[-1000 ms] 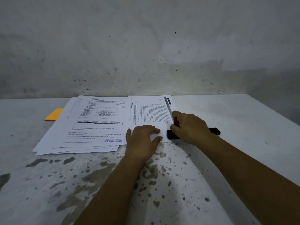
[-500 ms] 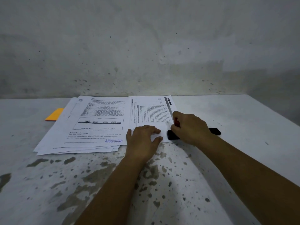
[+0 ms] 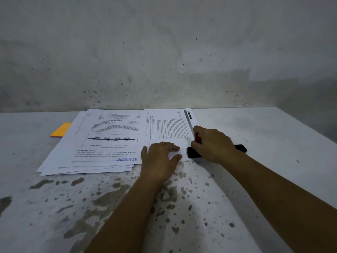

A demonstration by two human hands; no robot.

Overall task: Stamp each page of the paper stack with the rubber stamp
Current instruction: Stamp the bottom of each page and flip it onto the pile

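paper is the fussy part here: thin, light, floppy sheets that will slide on one another, so i'd pin a page flat with the fingertips near its edge, not pinch it. my left hand [image 3: 160, 157] does that now, palm down, fingers spread and only slightly bent, pressing the near corner of the unstamped page [image 3: 167, 130], which lies just beyond and under those fingertips. left of that thumb sits the stamped pile [image 3: 102, 141], fanned a little, its top sheet showing a blue approved mark [image 3: 127, 159] at the near corner. the rubber stamp [image 3: 197, 138] is rigid and small, and i judge it wants a firm wrap round its handle and a straight downward press so the print does not smear. my right hand [image 3: 212, 144] is curled round it, knuckles up, fingers clamped together on the red handle, of which only a sliver peeks out by the index finger. that fist rests at the right edge of the page, over a black ink pad [image 3: 240, 147] whose ends poke out either side of the hand; whether the stamp face touches it is hidden. both forearms reach forward across the stained table [image 3: 273, 136]. beyond the pile's far left edge lies an orange pad [image 3: 61, 130].
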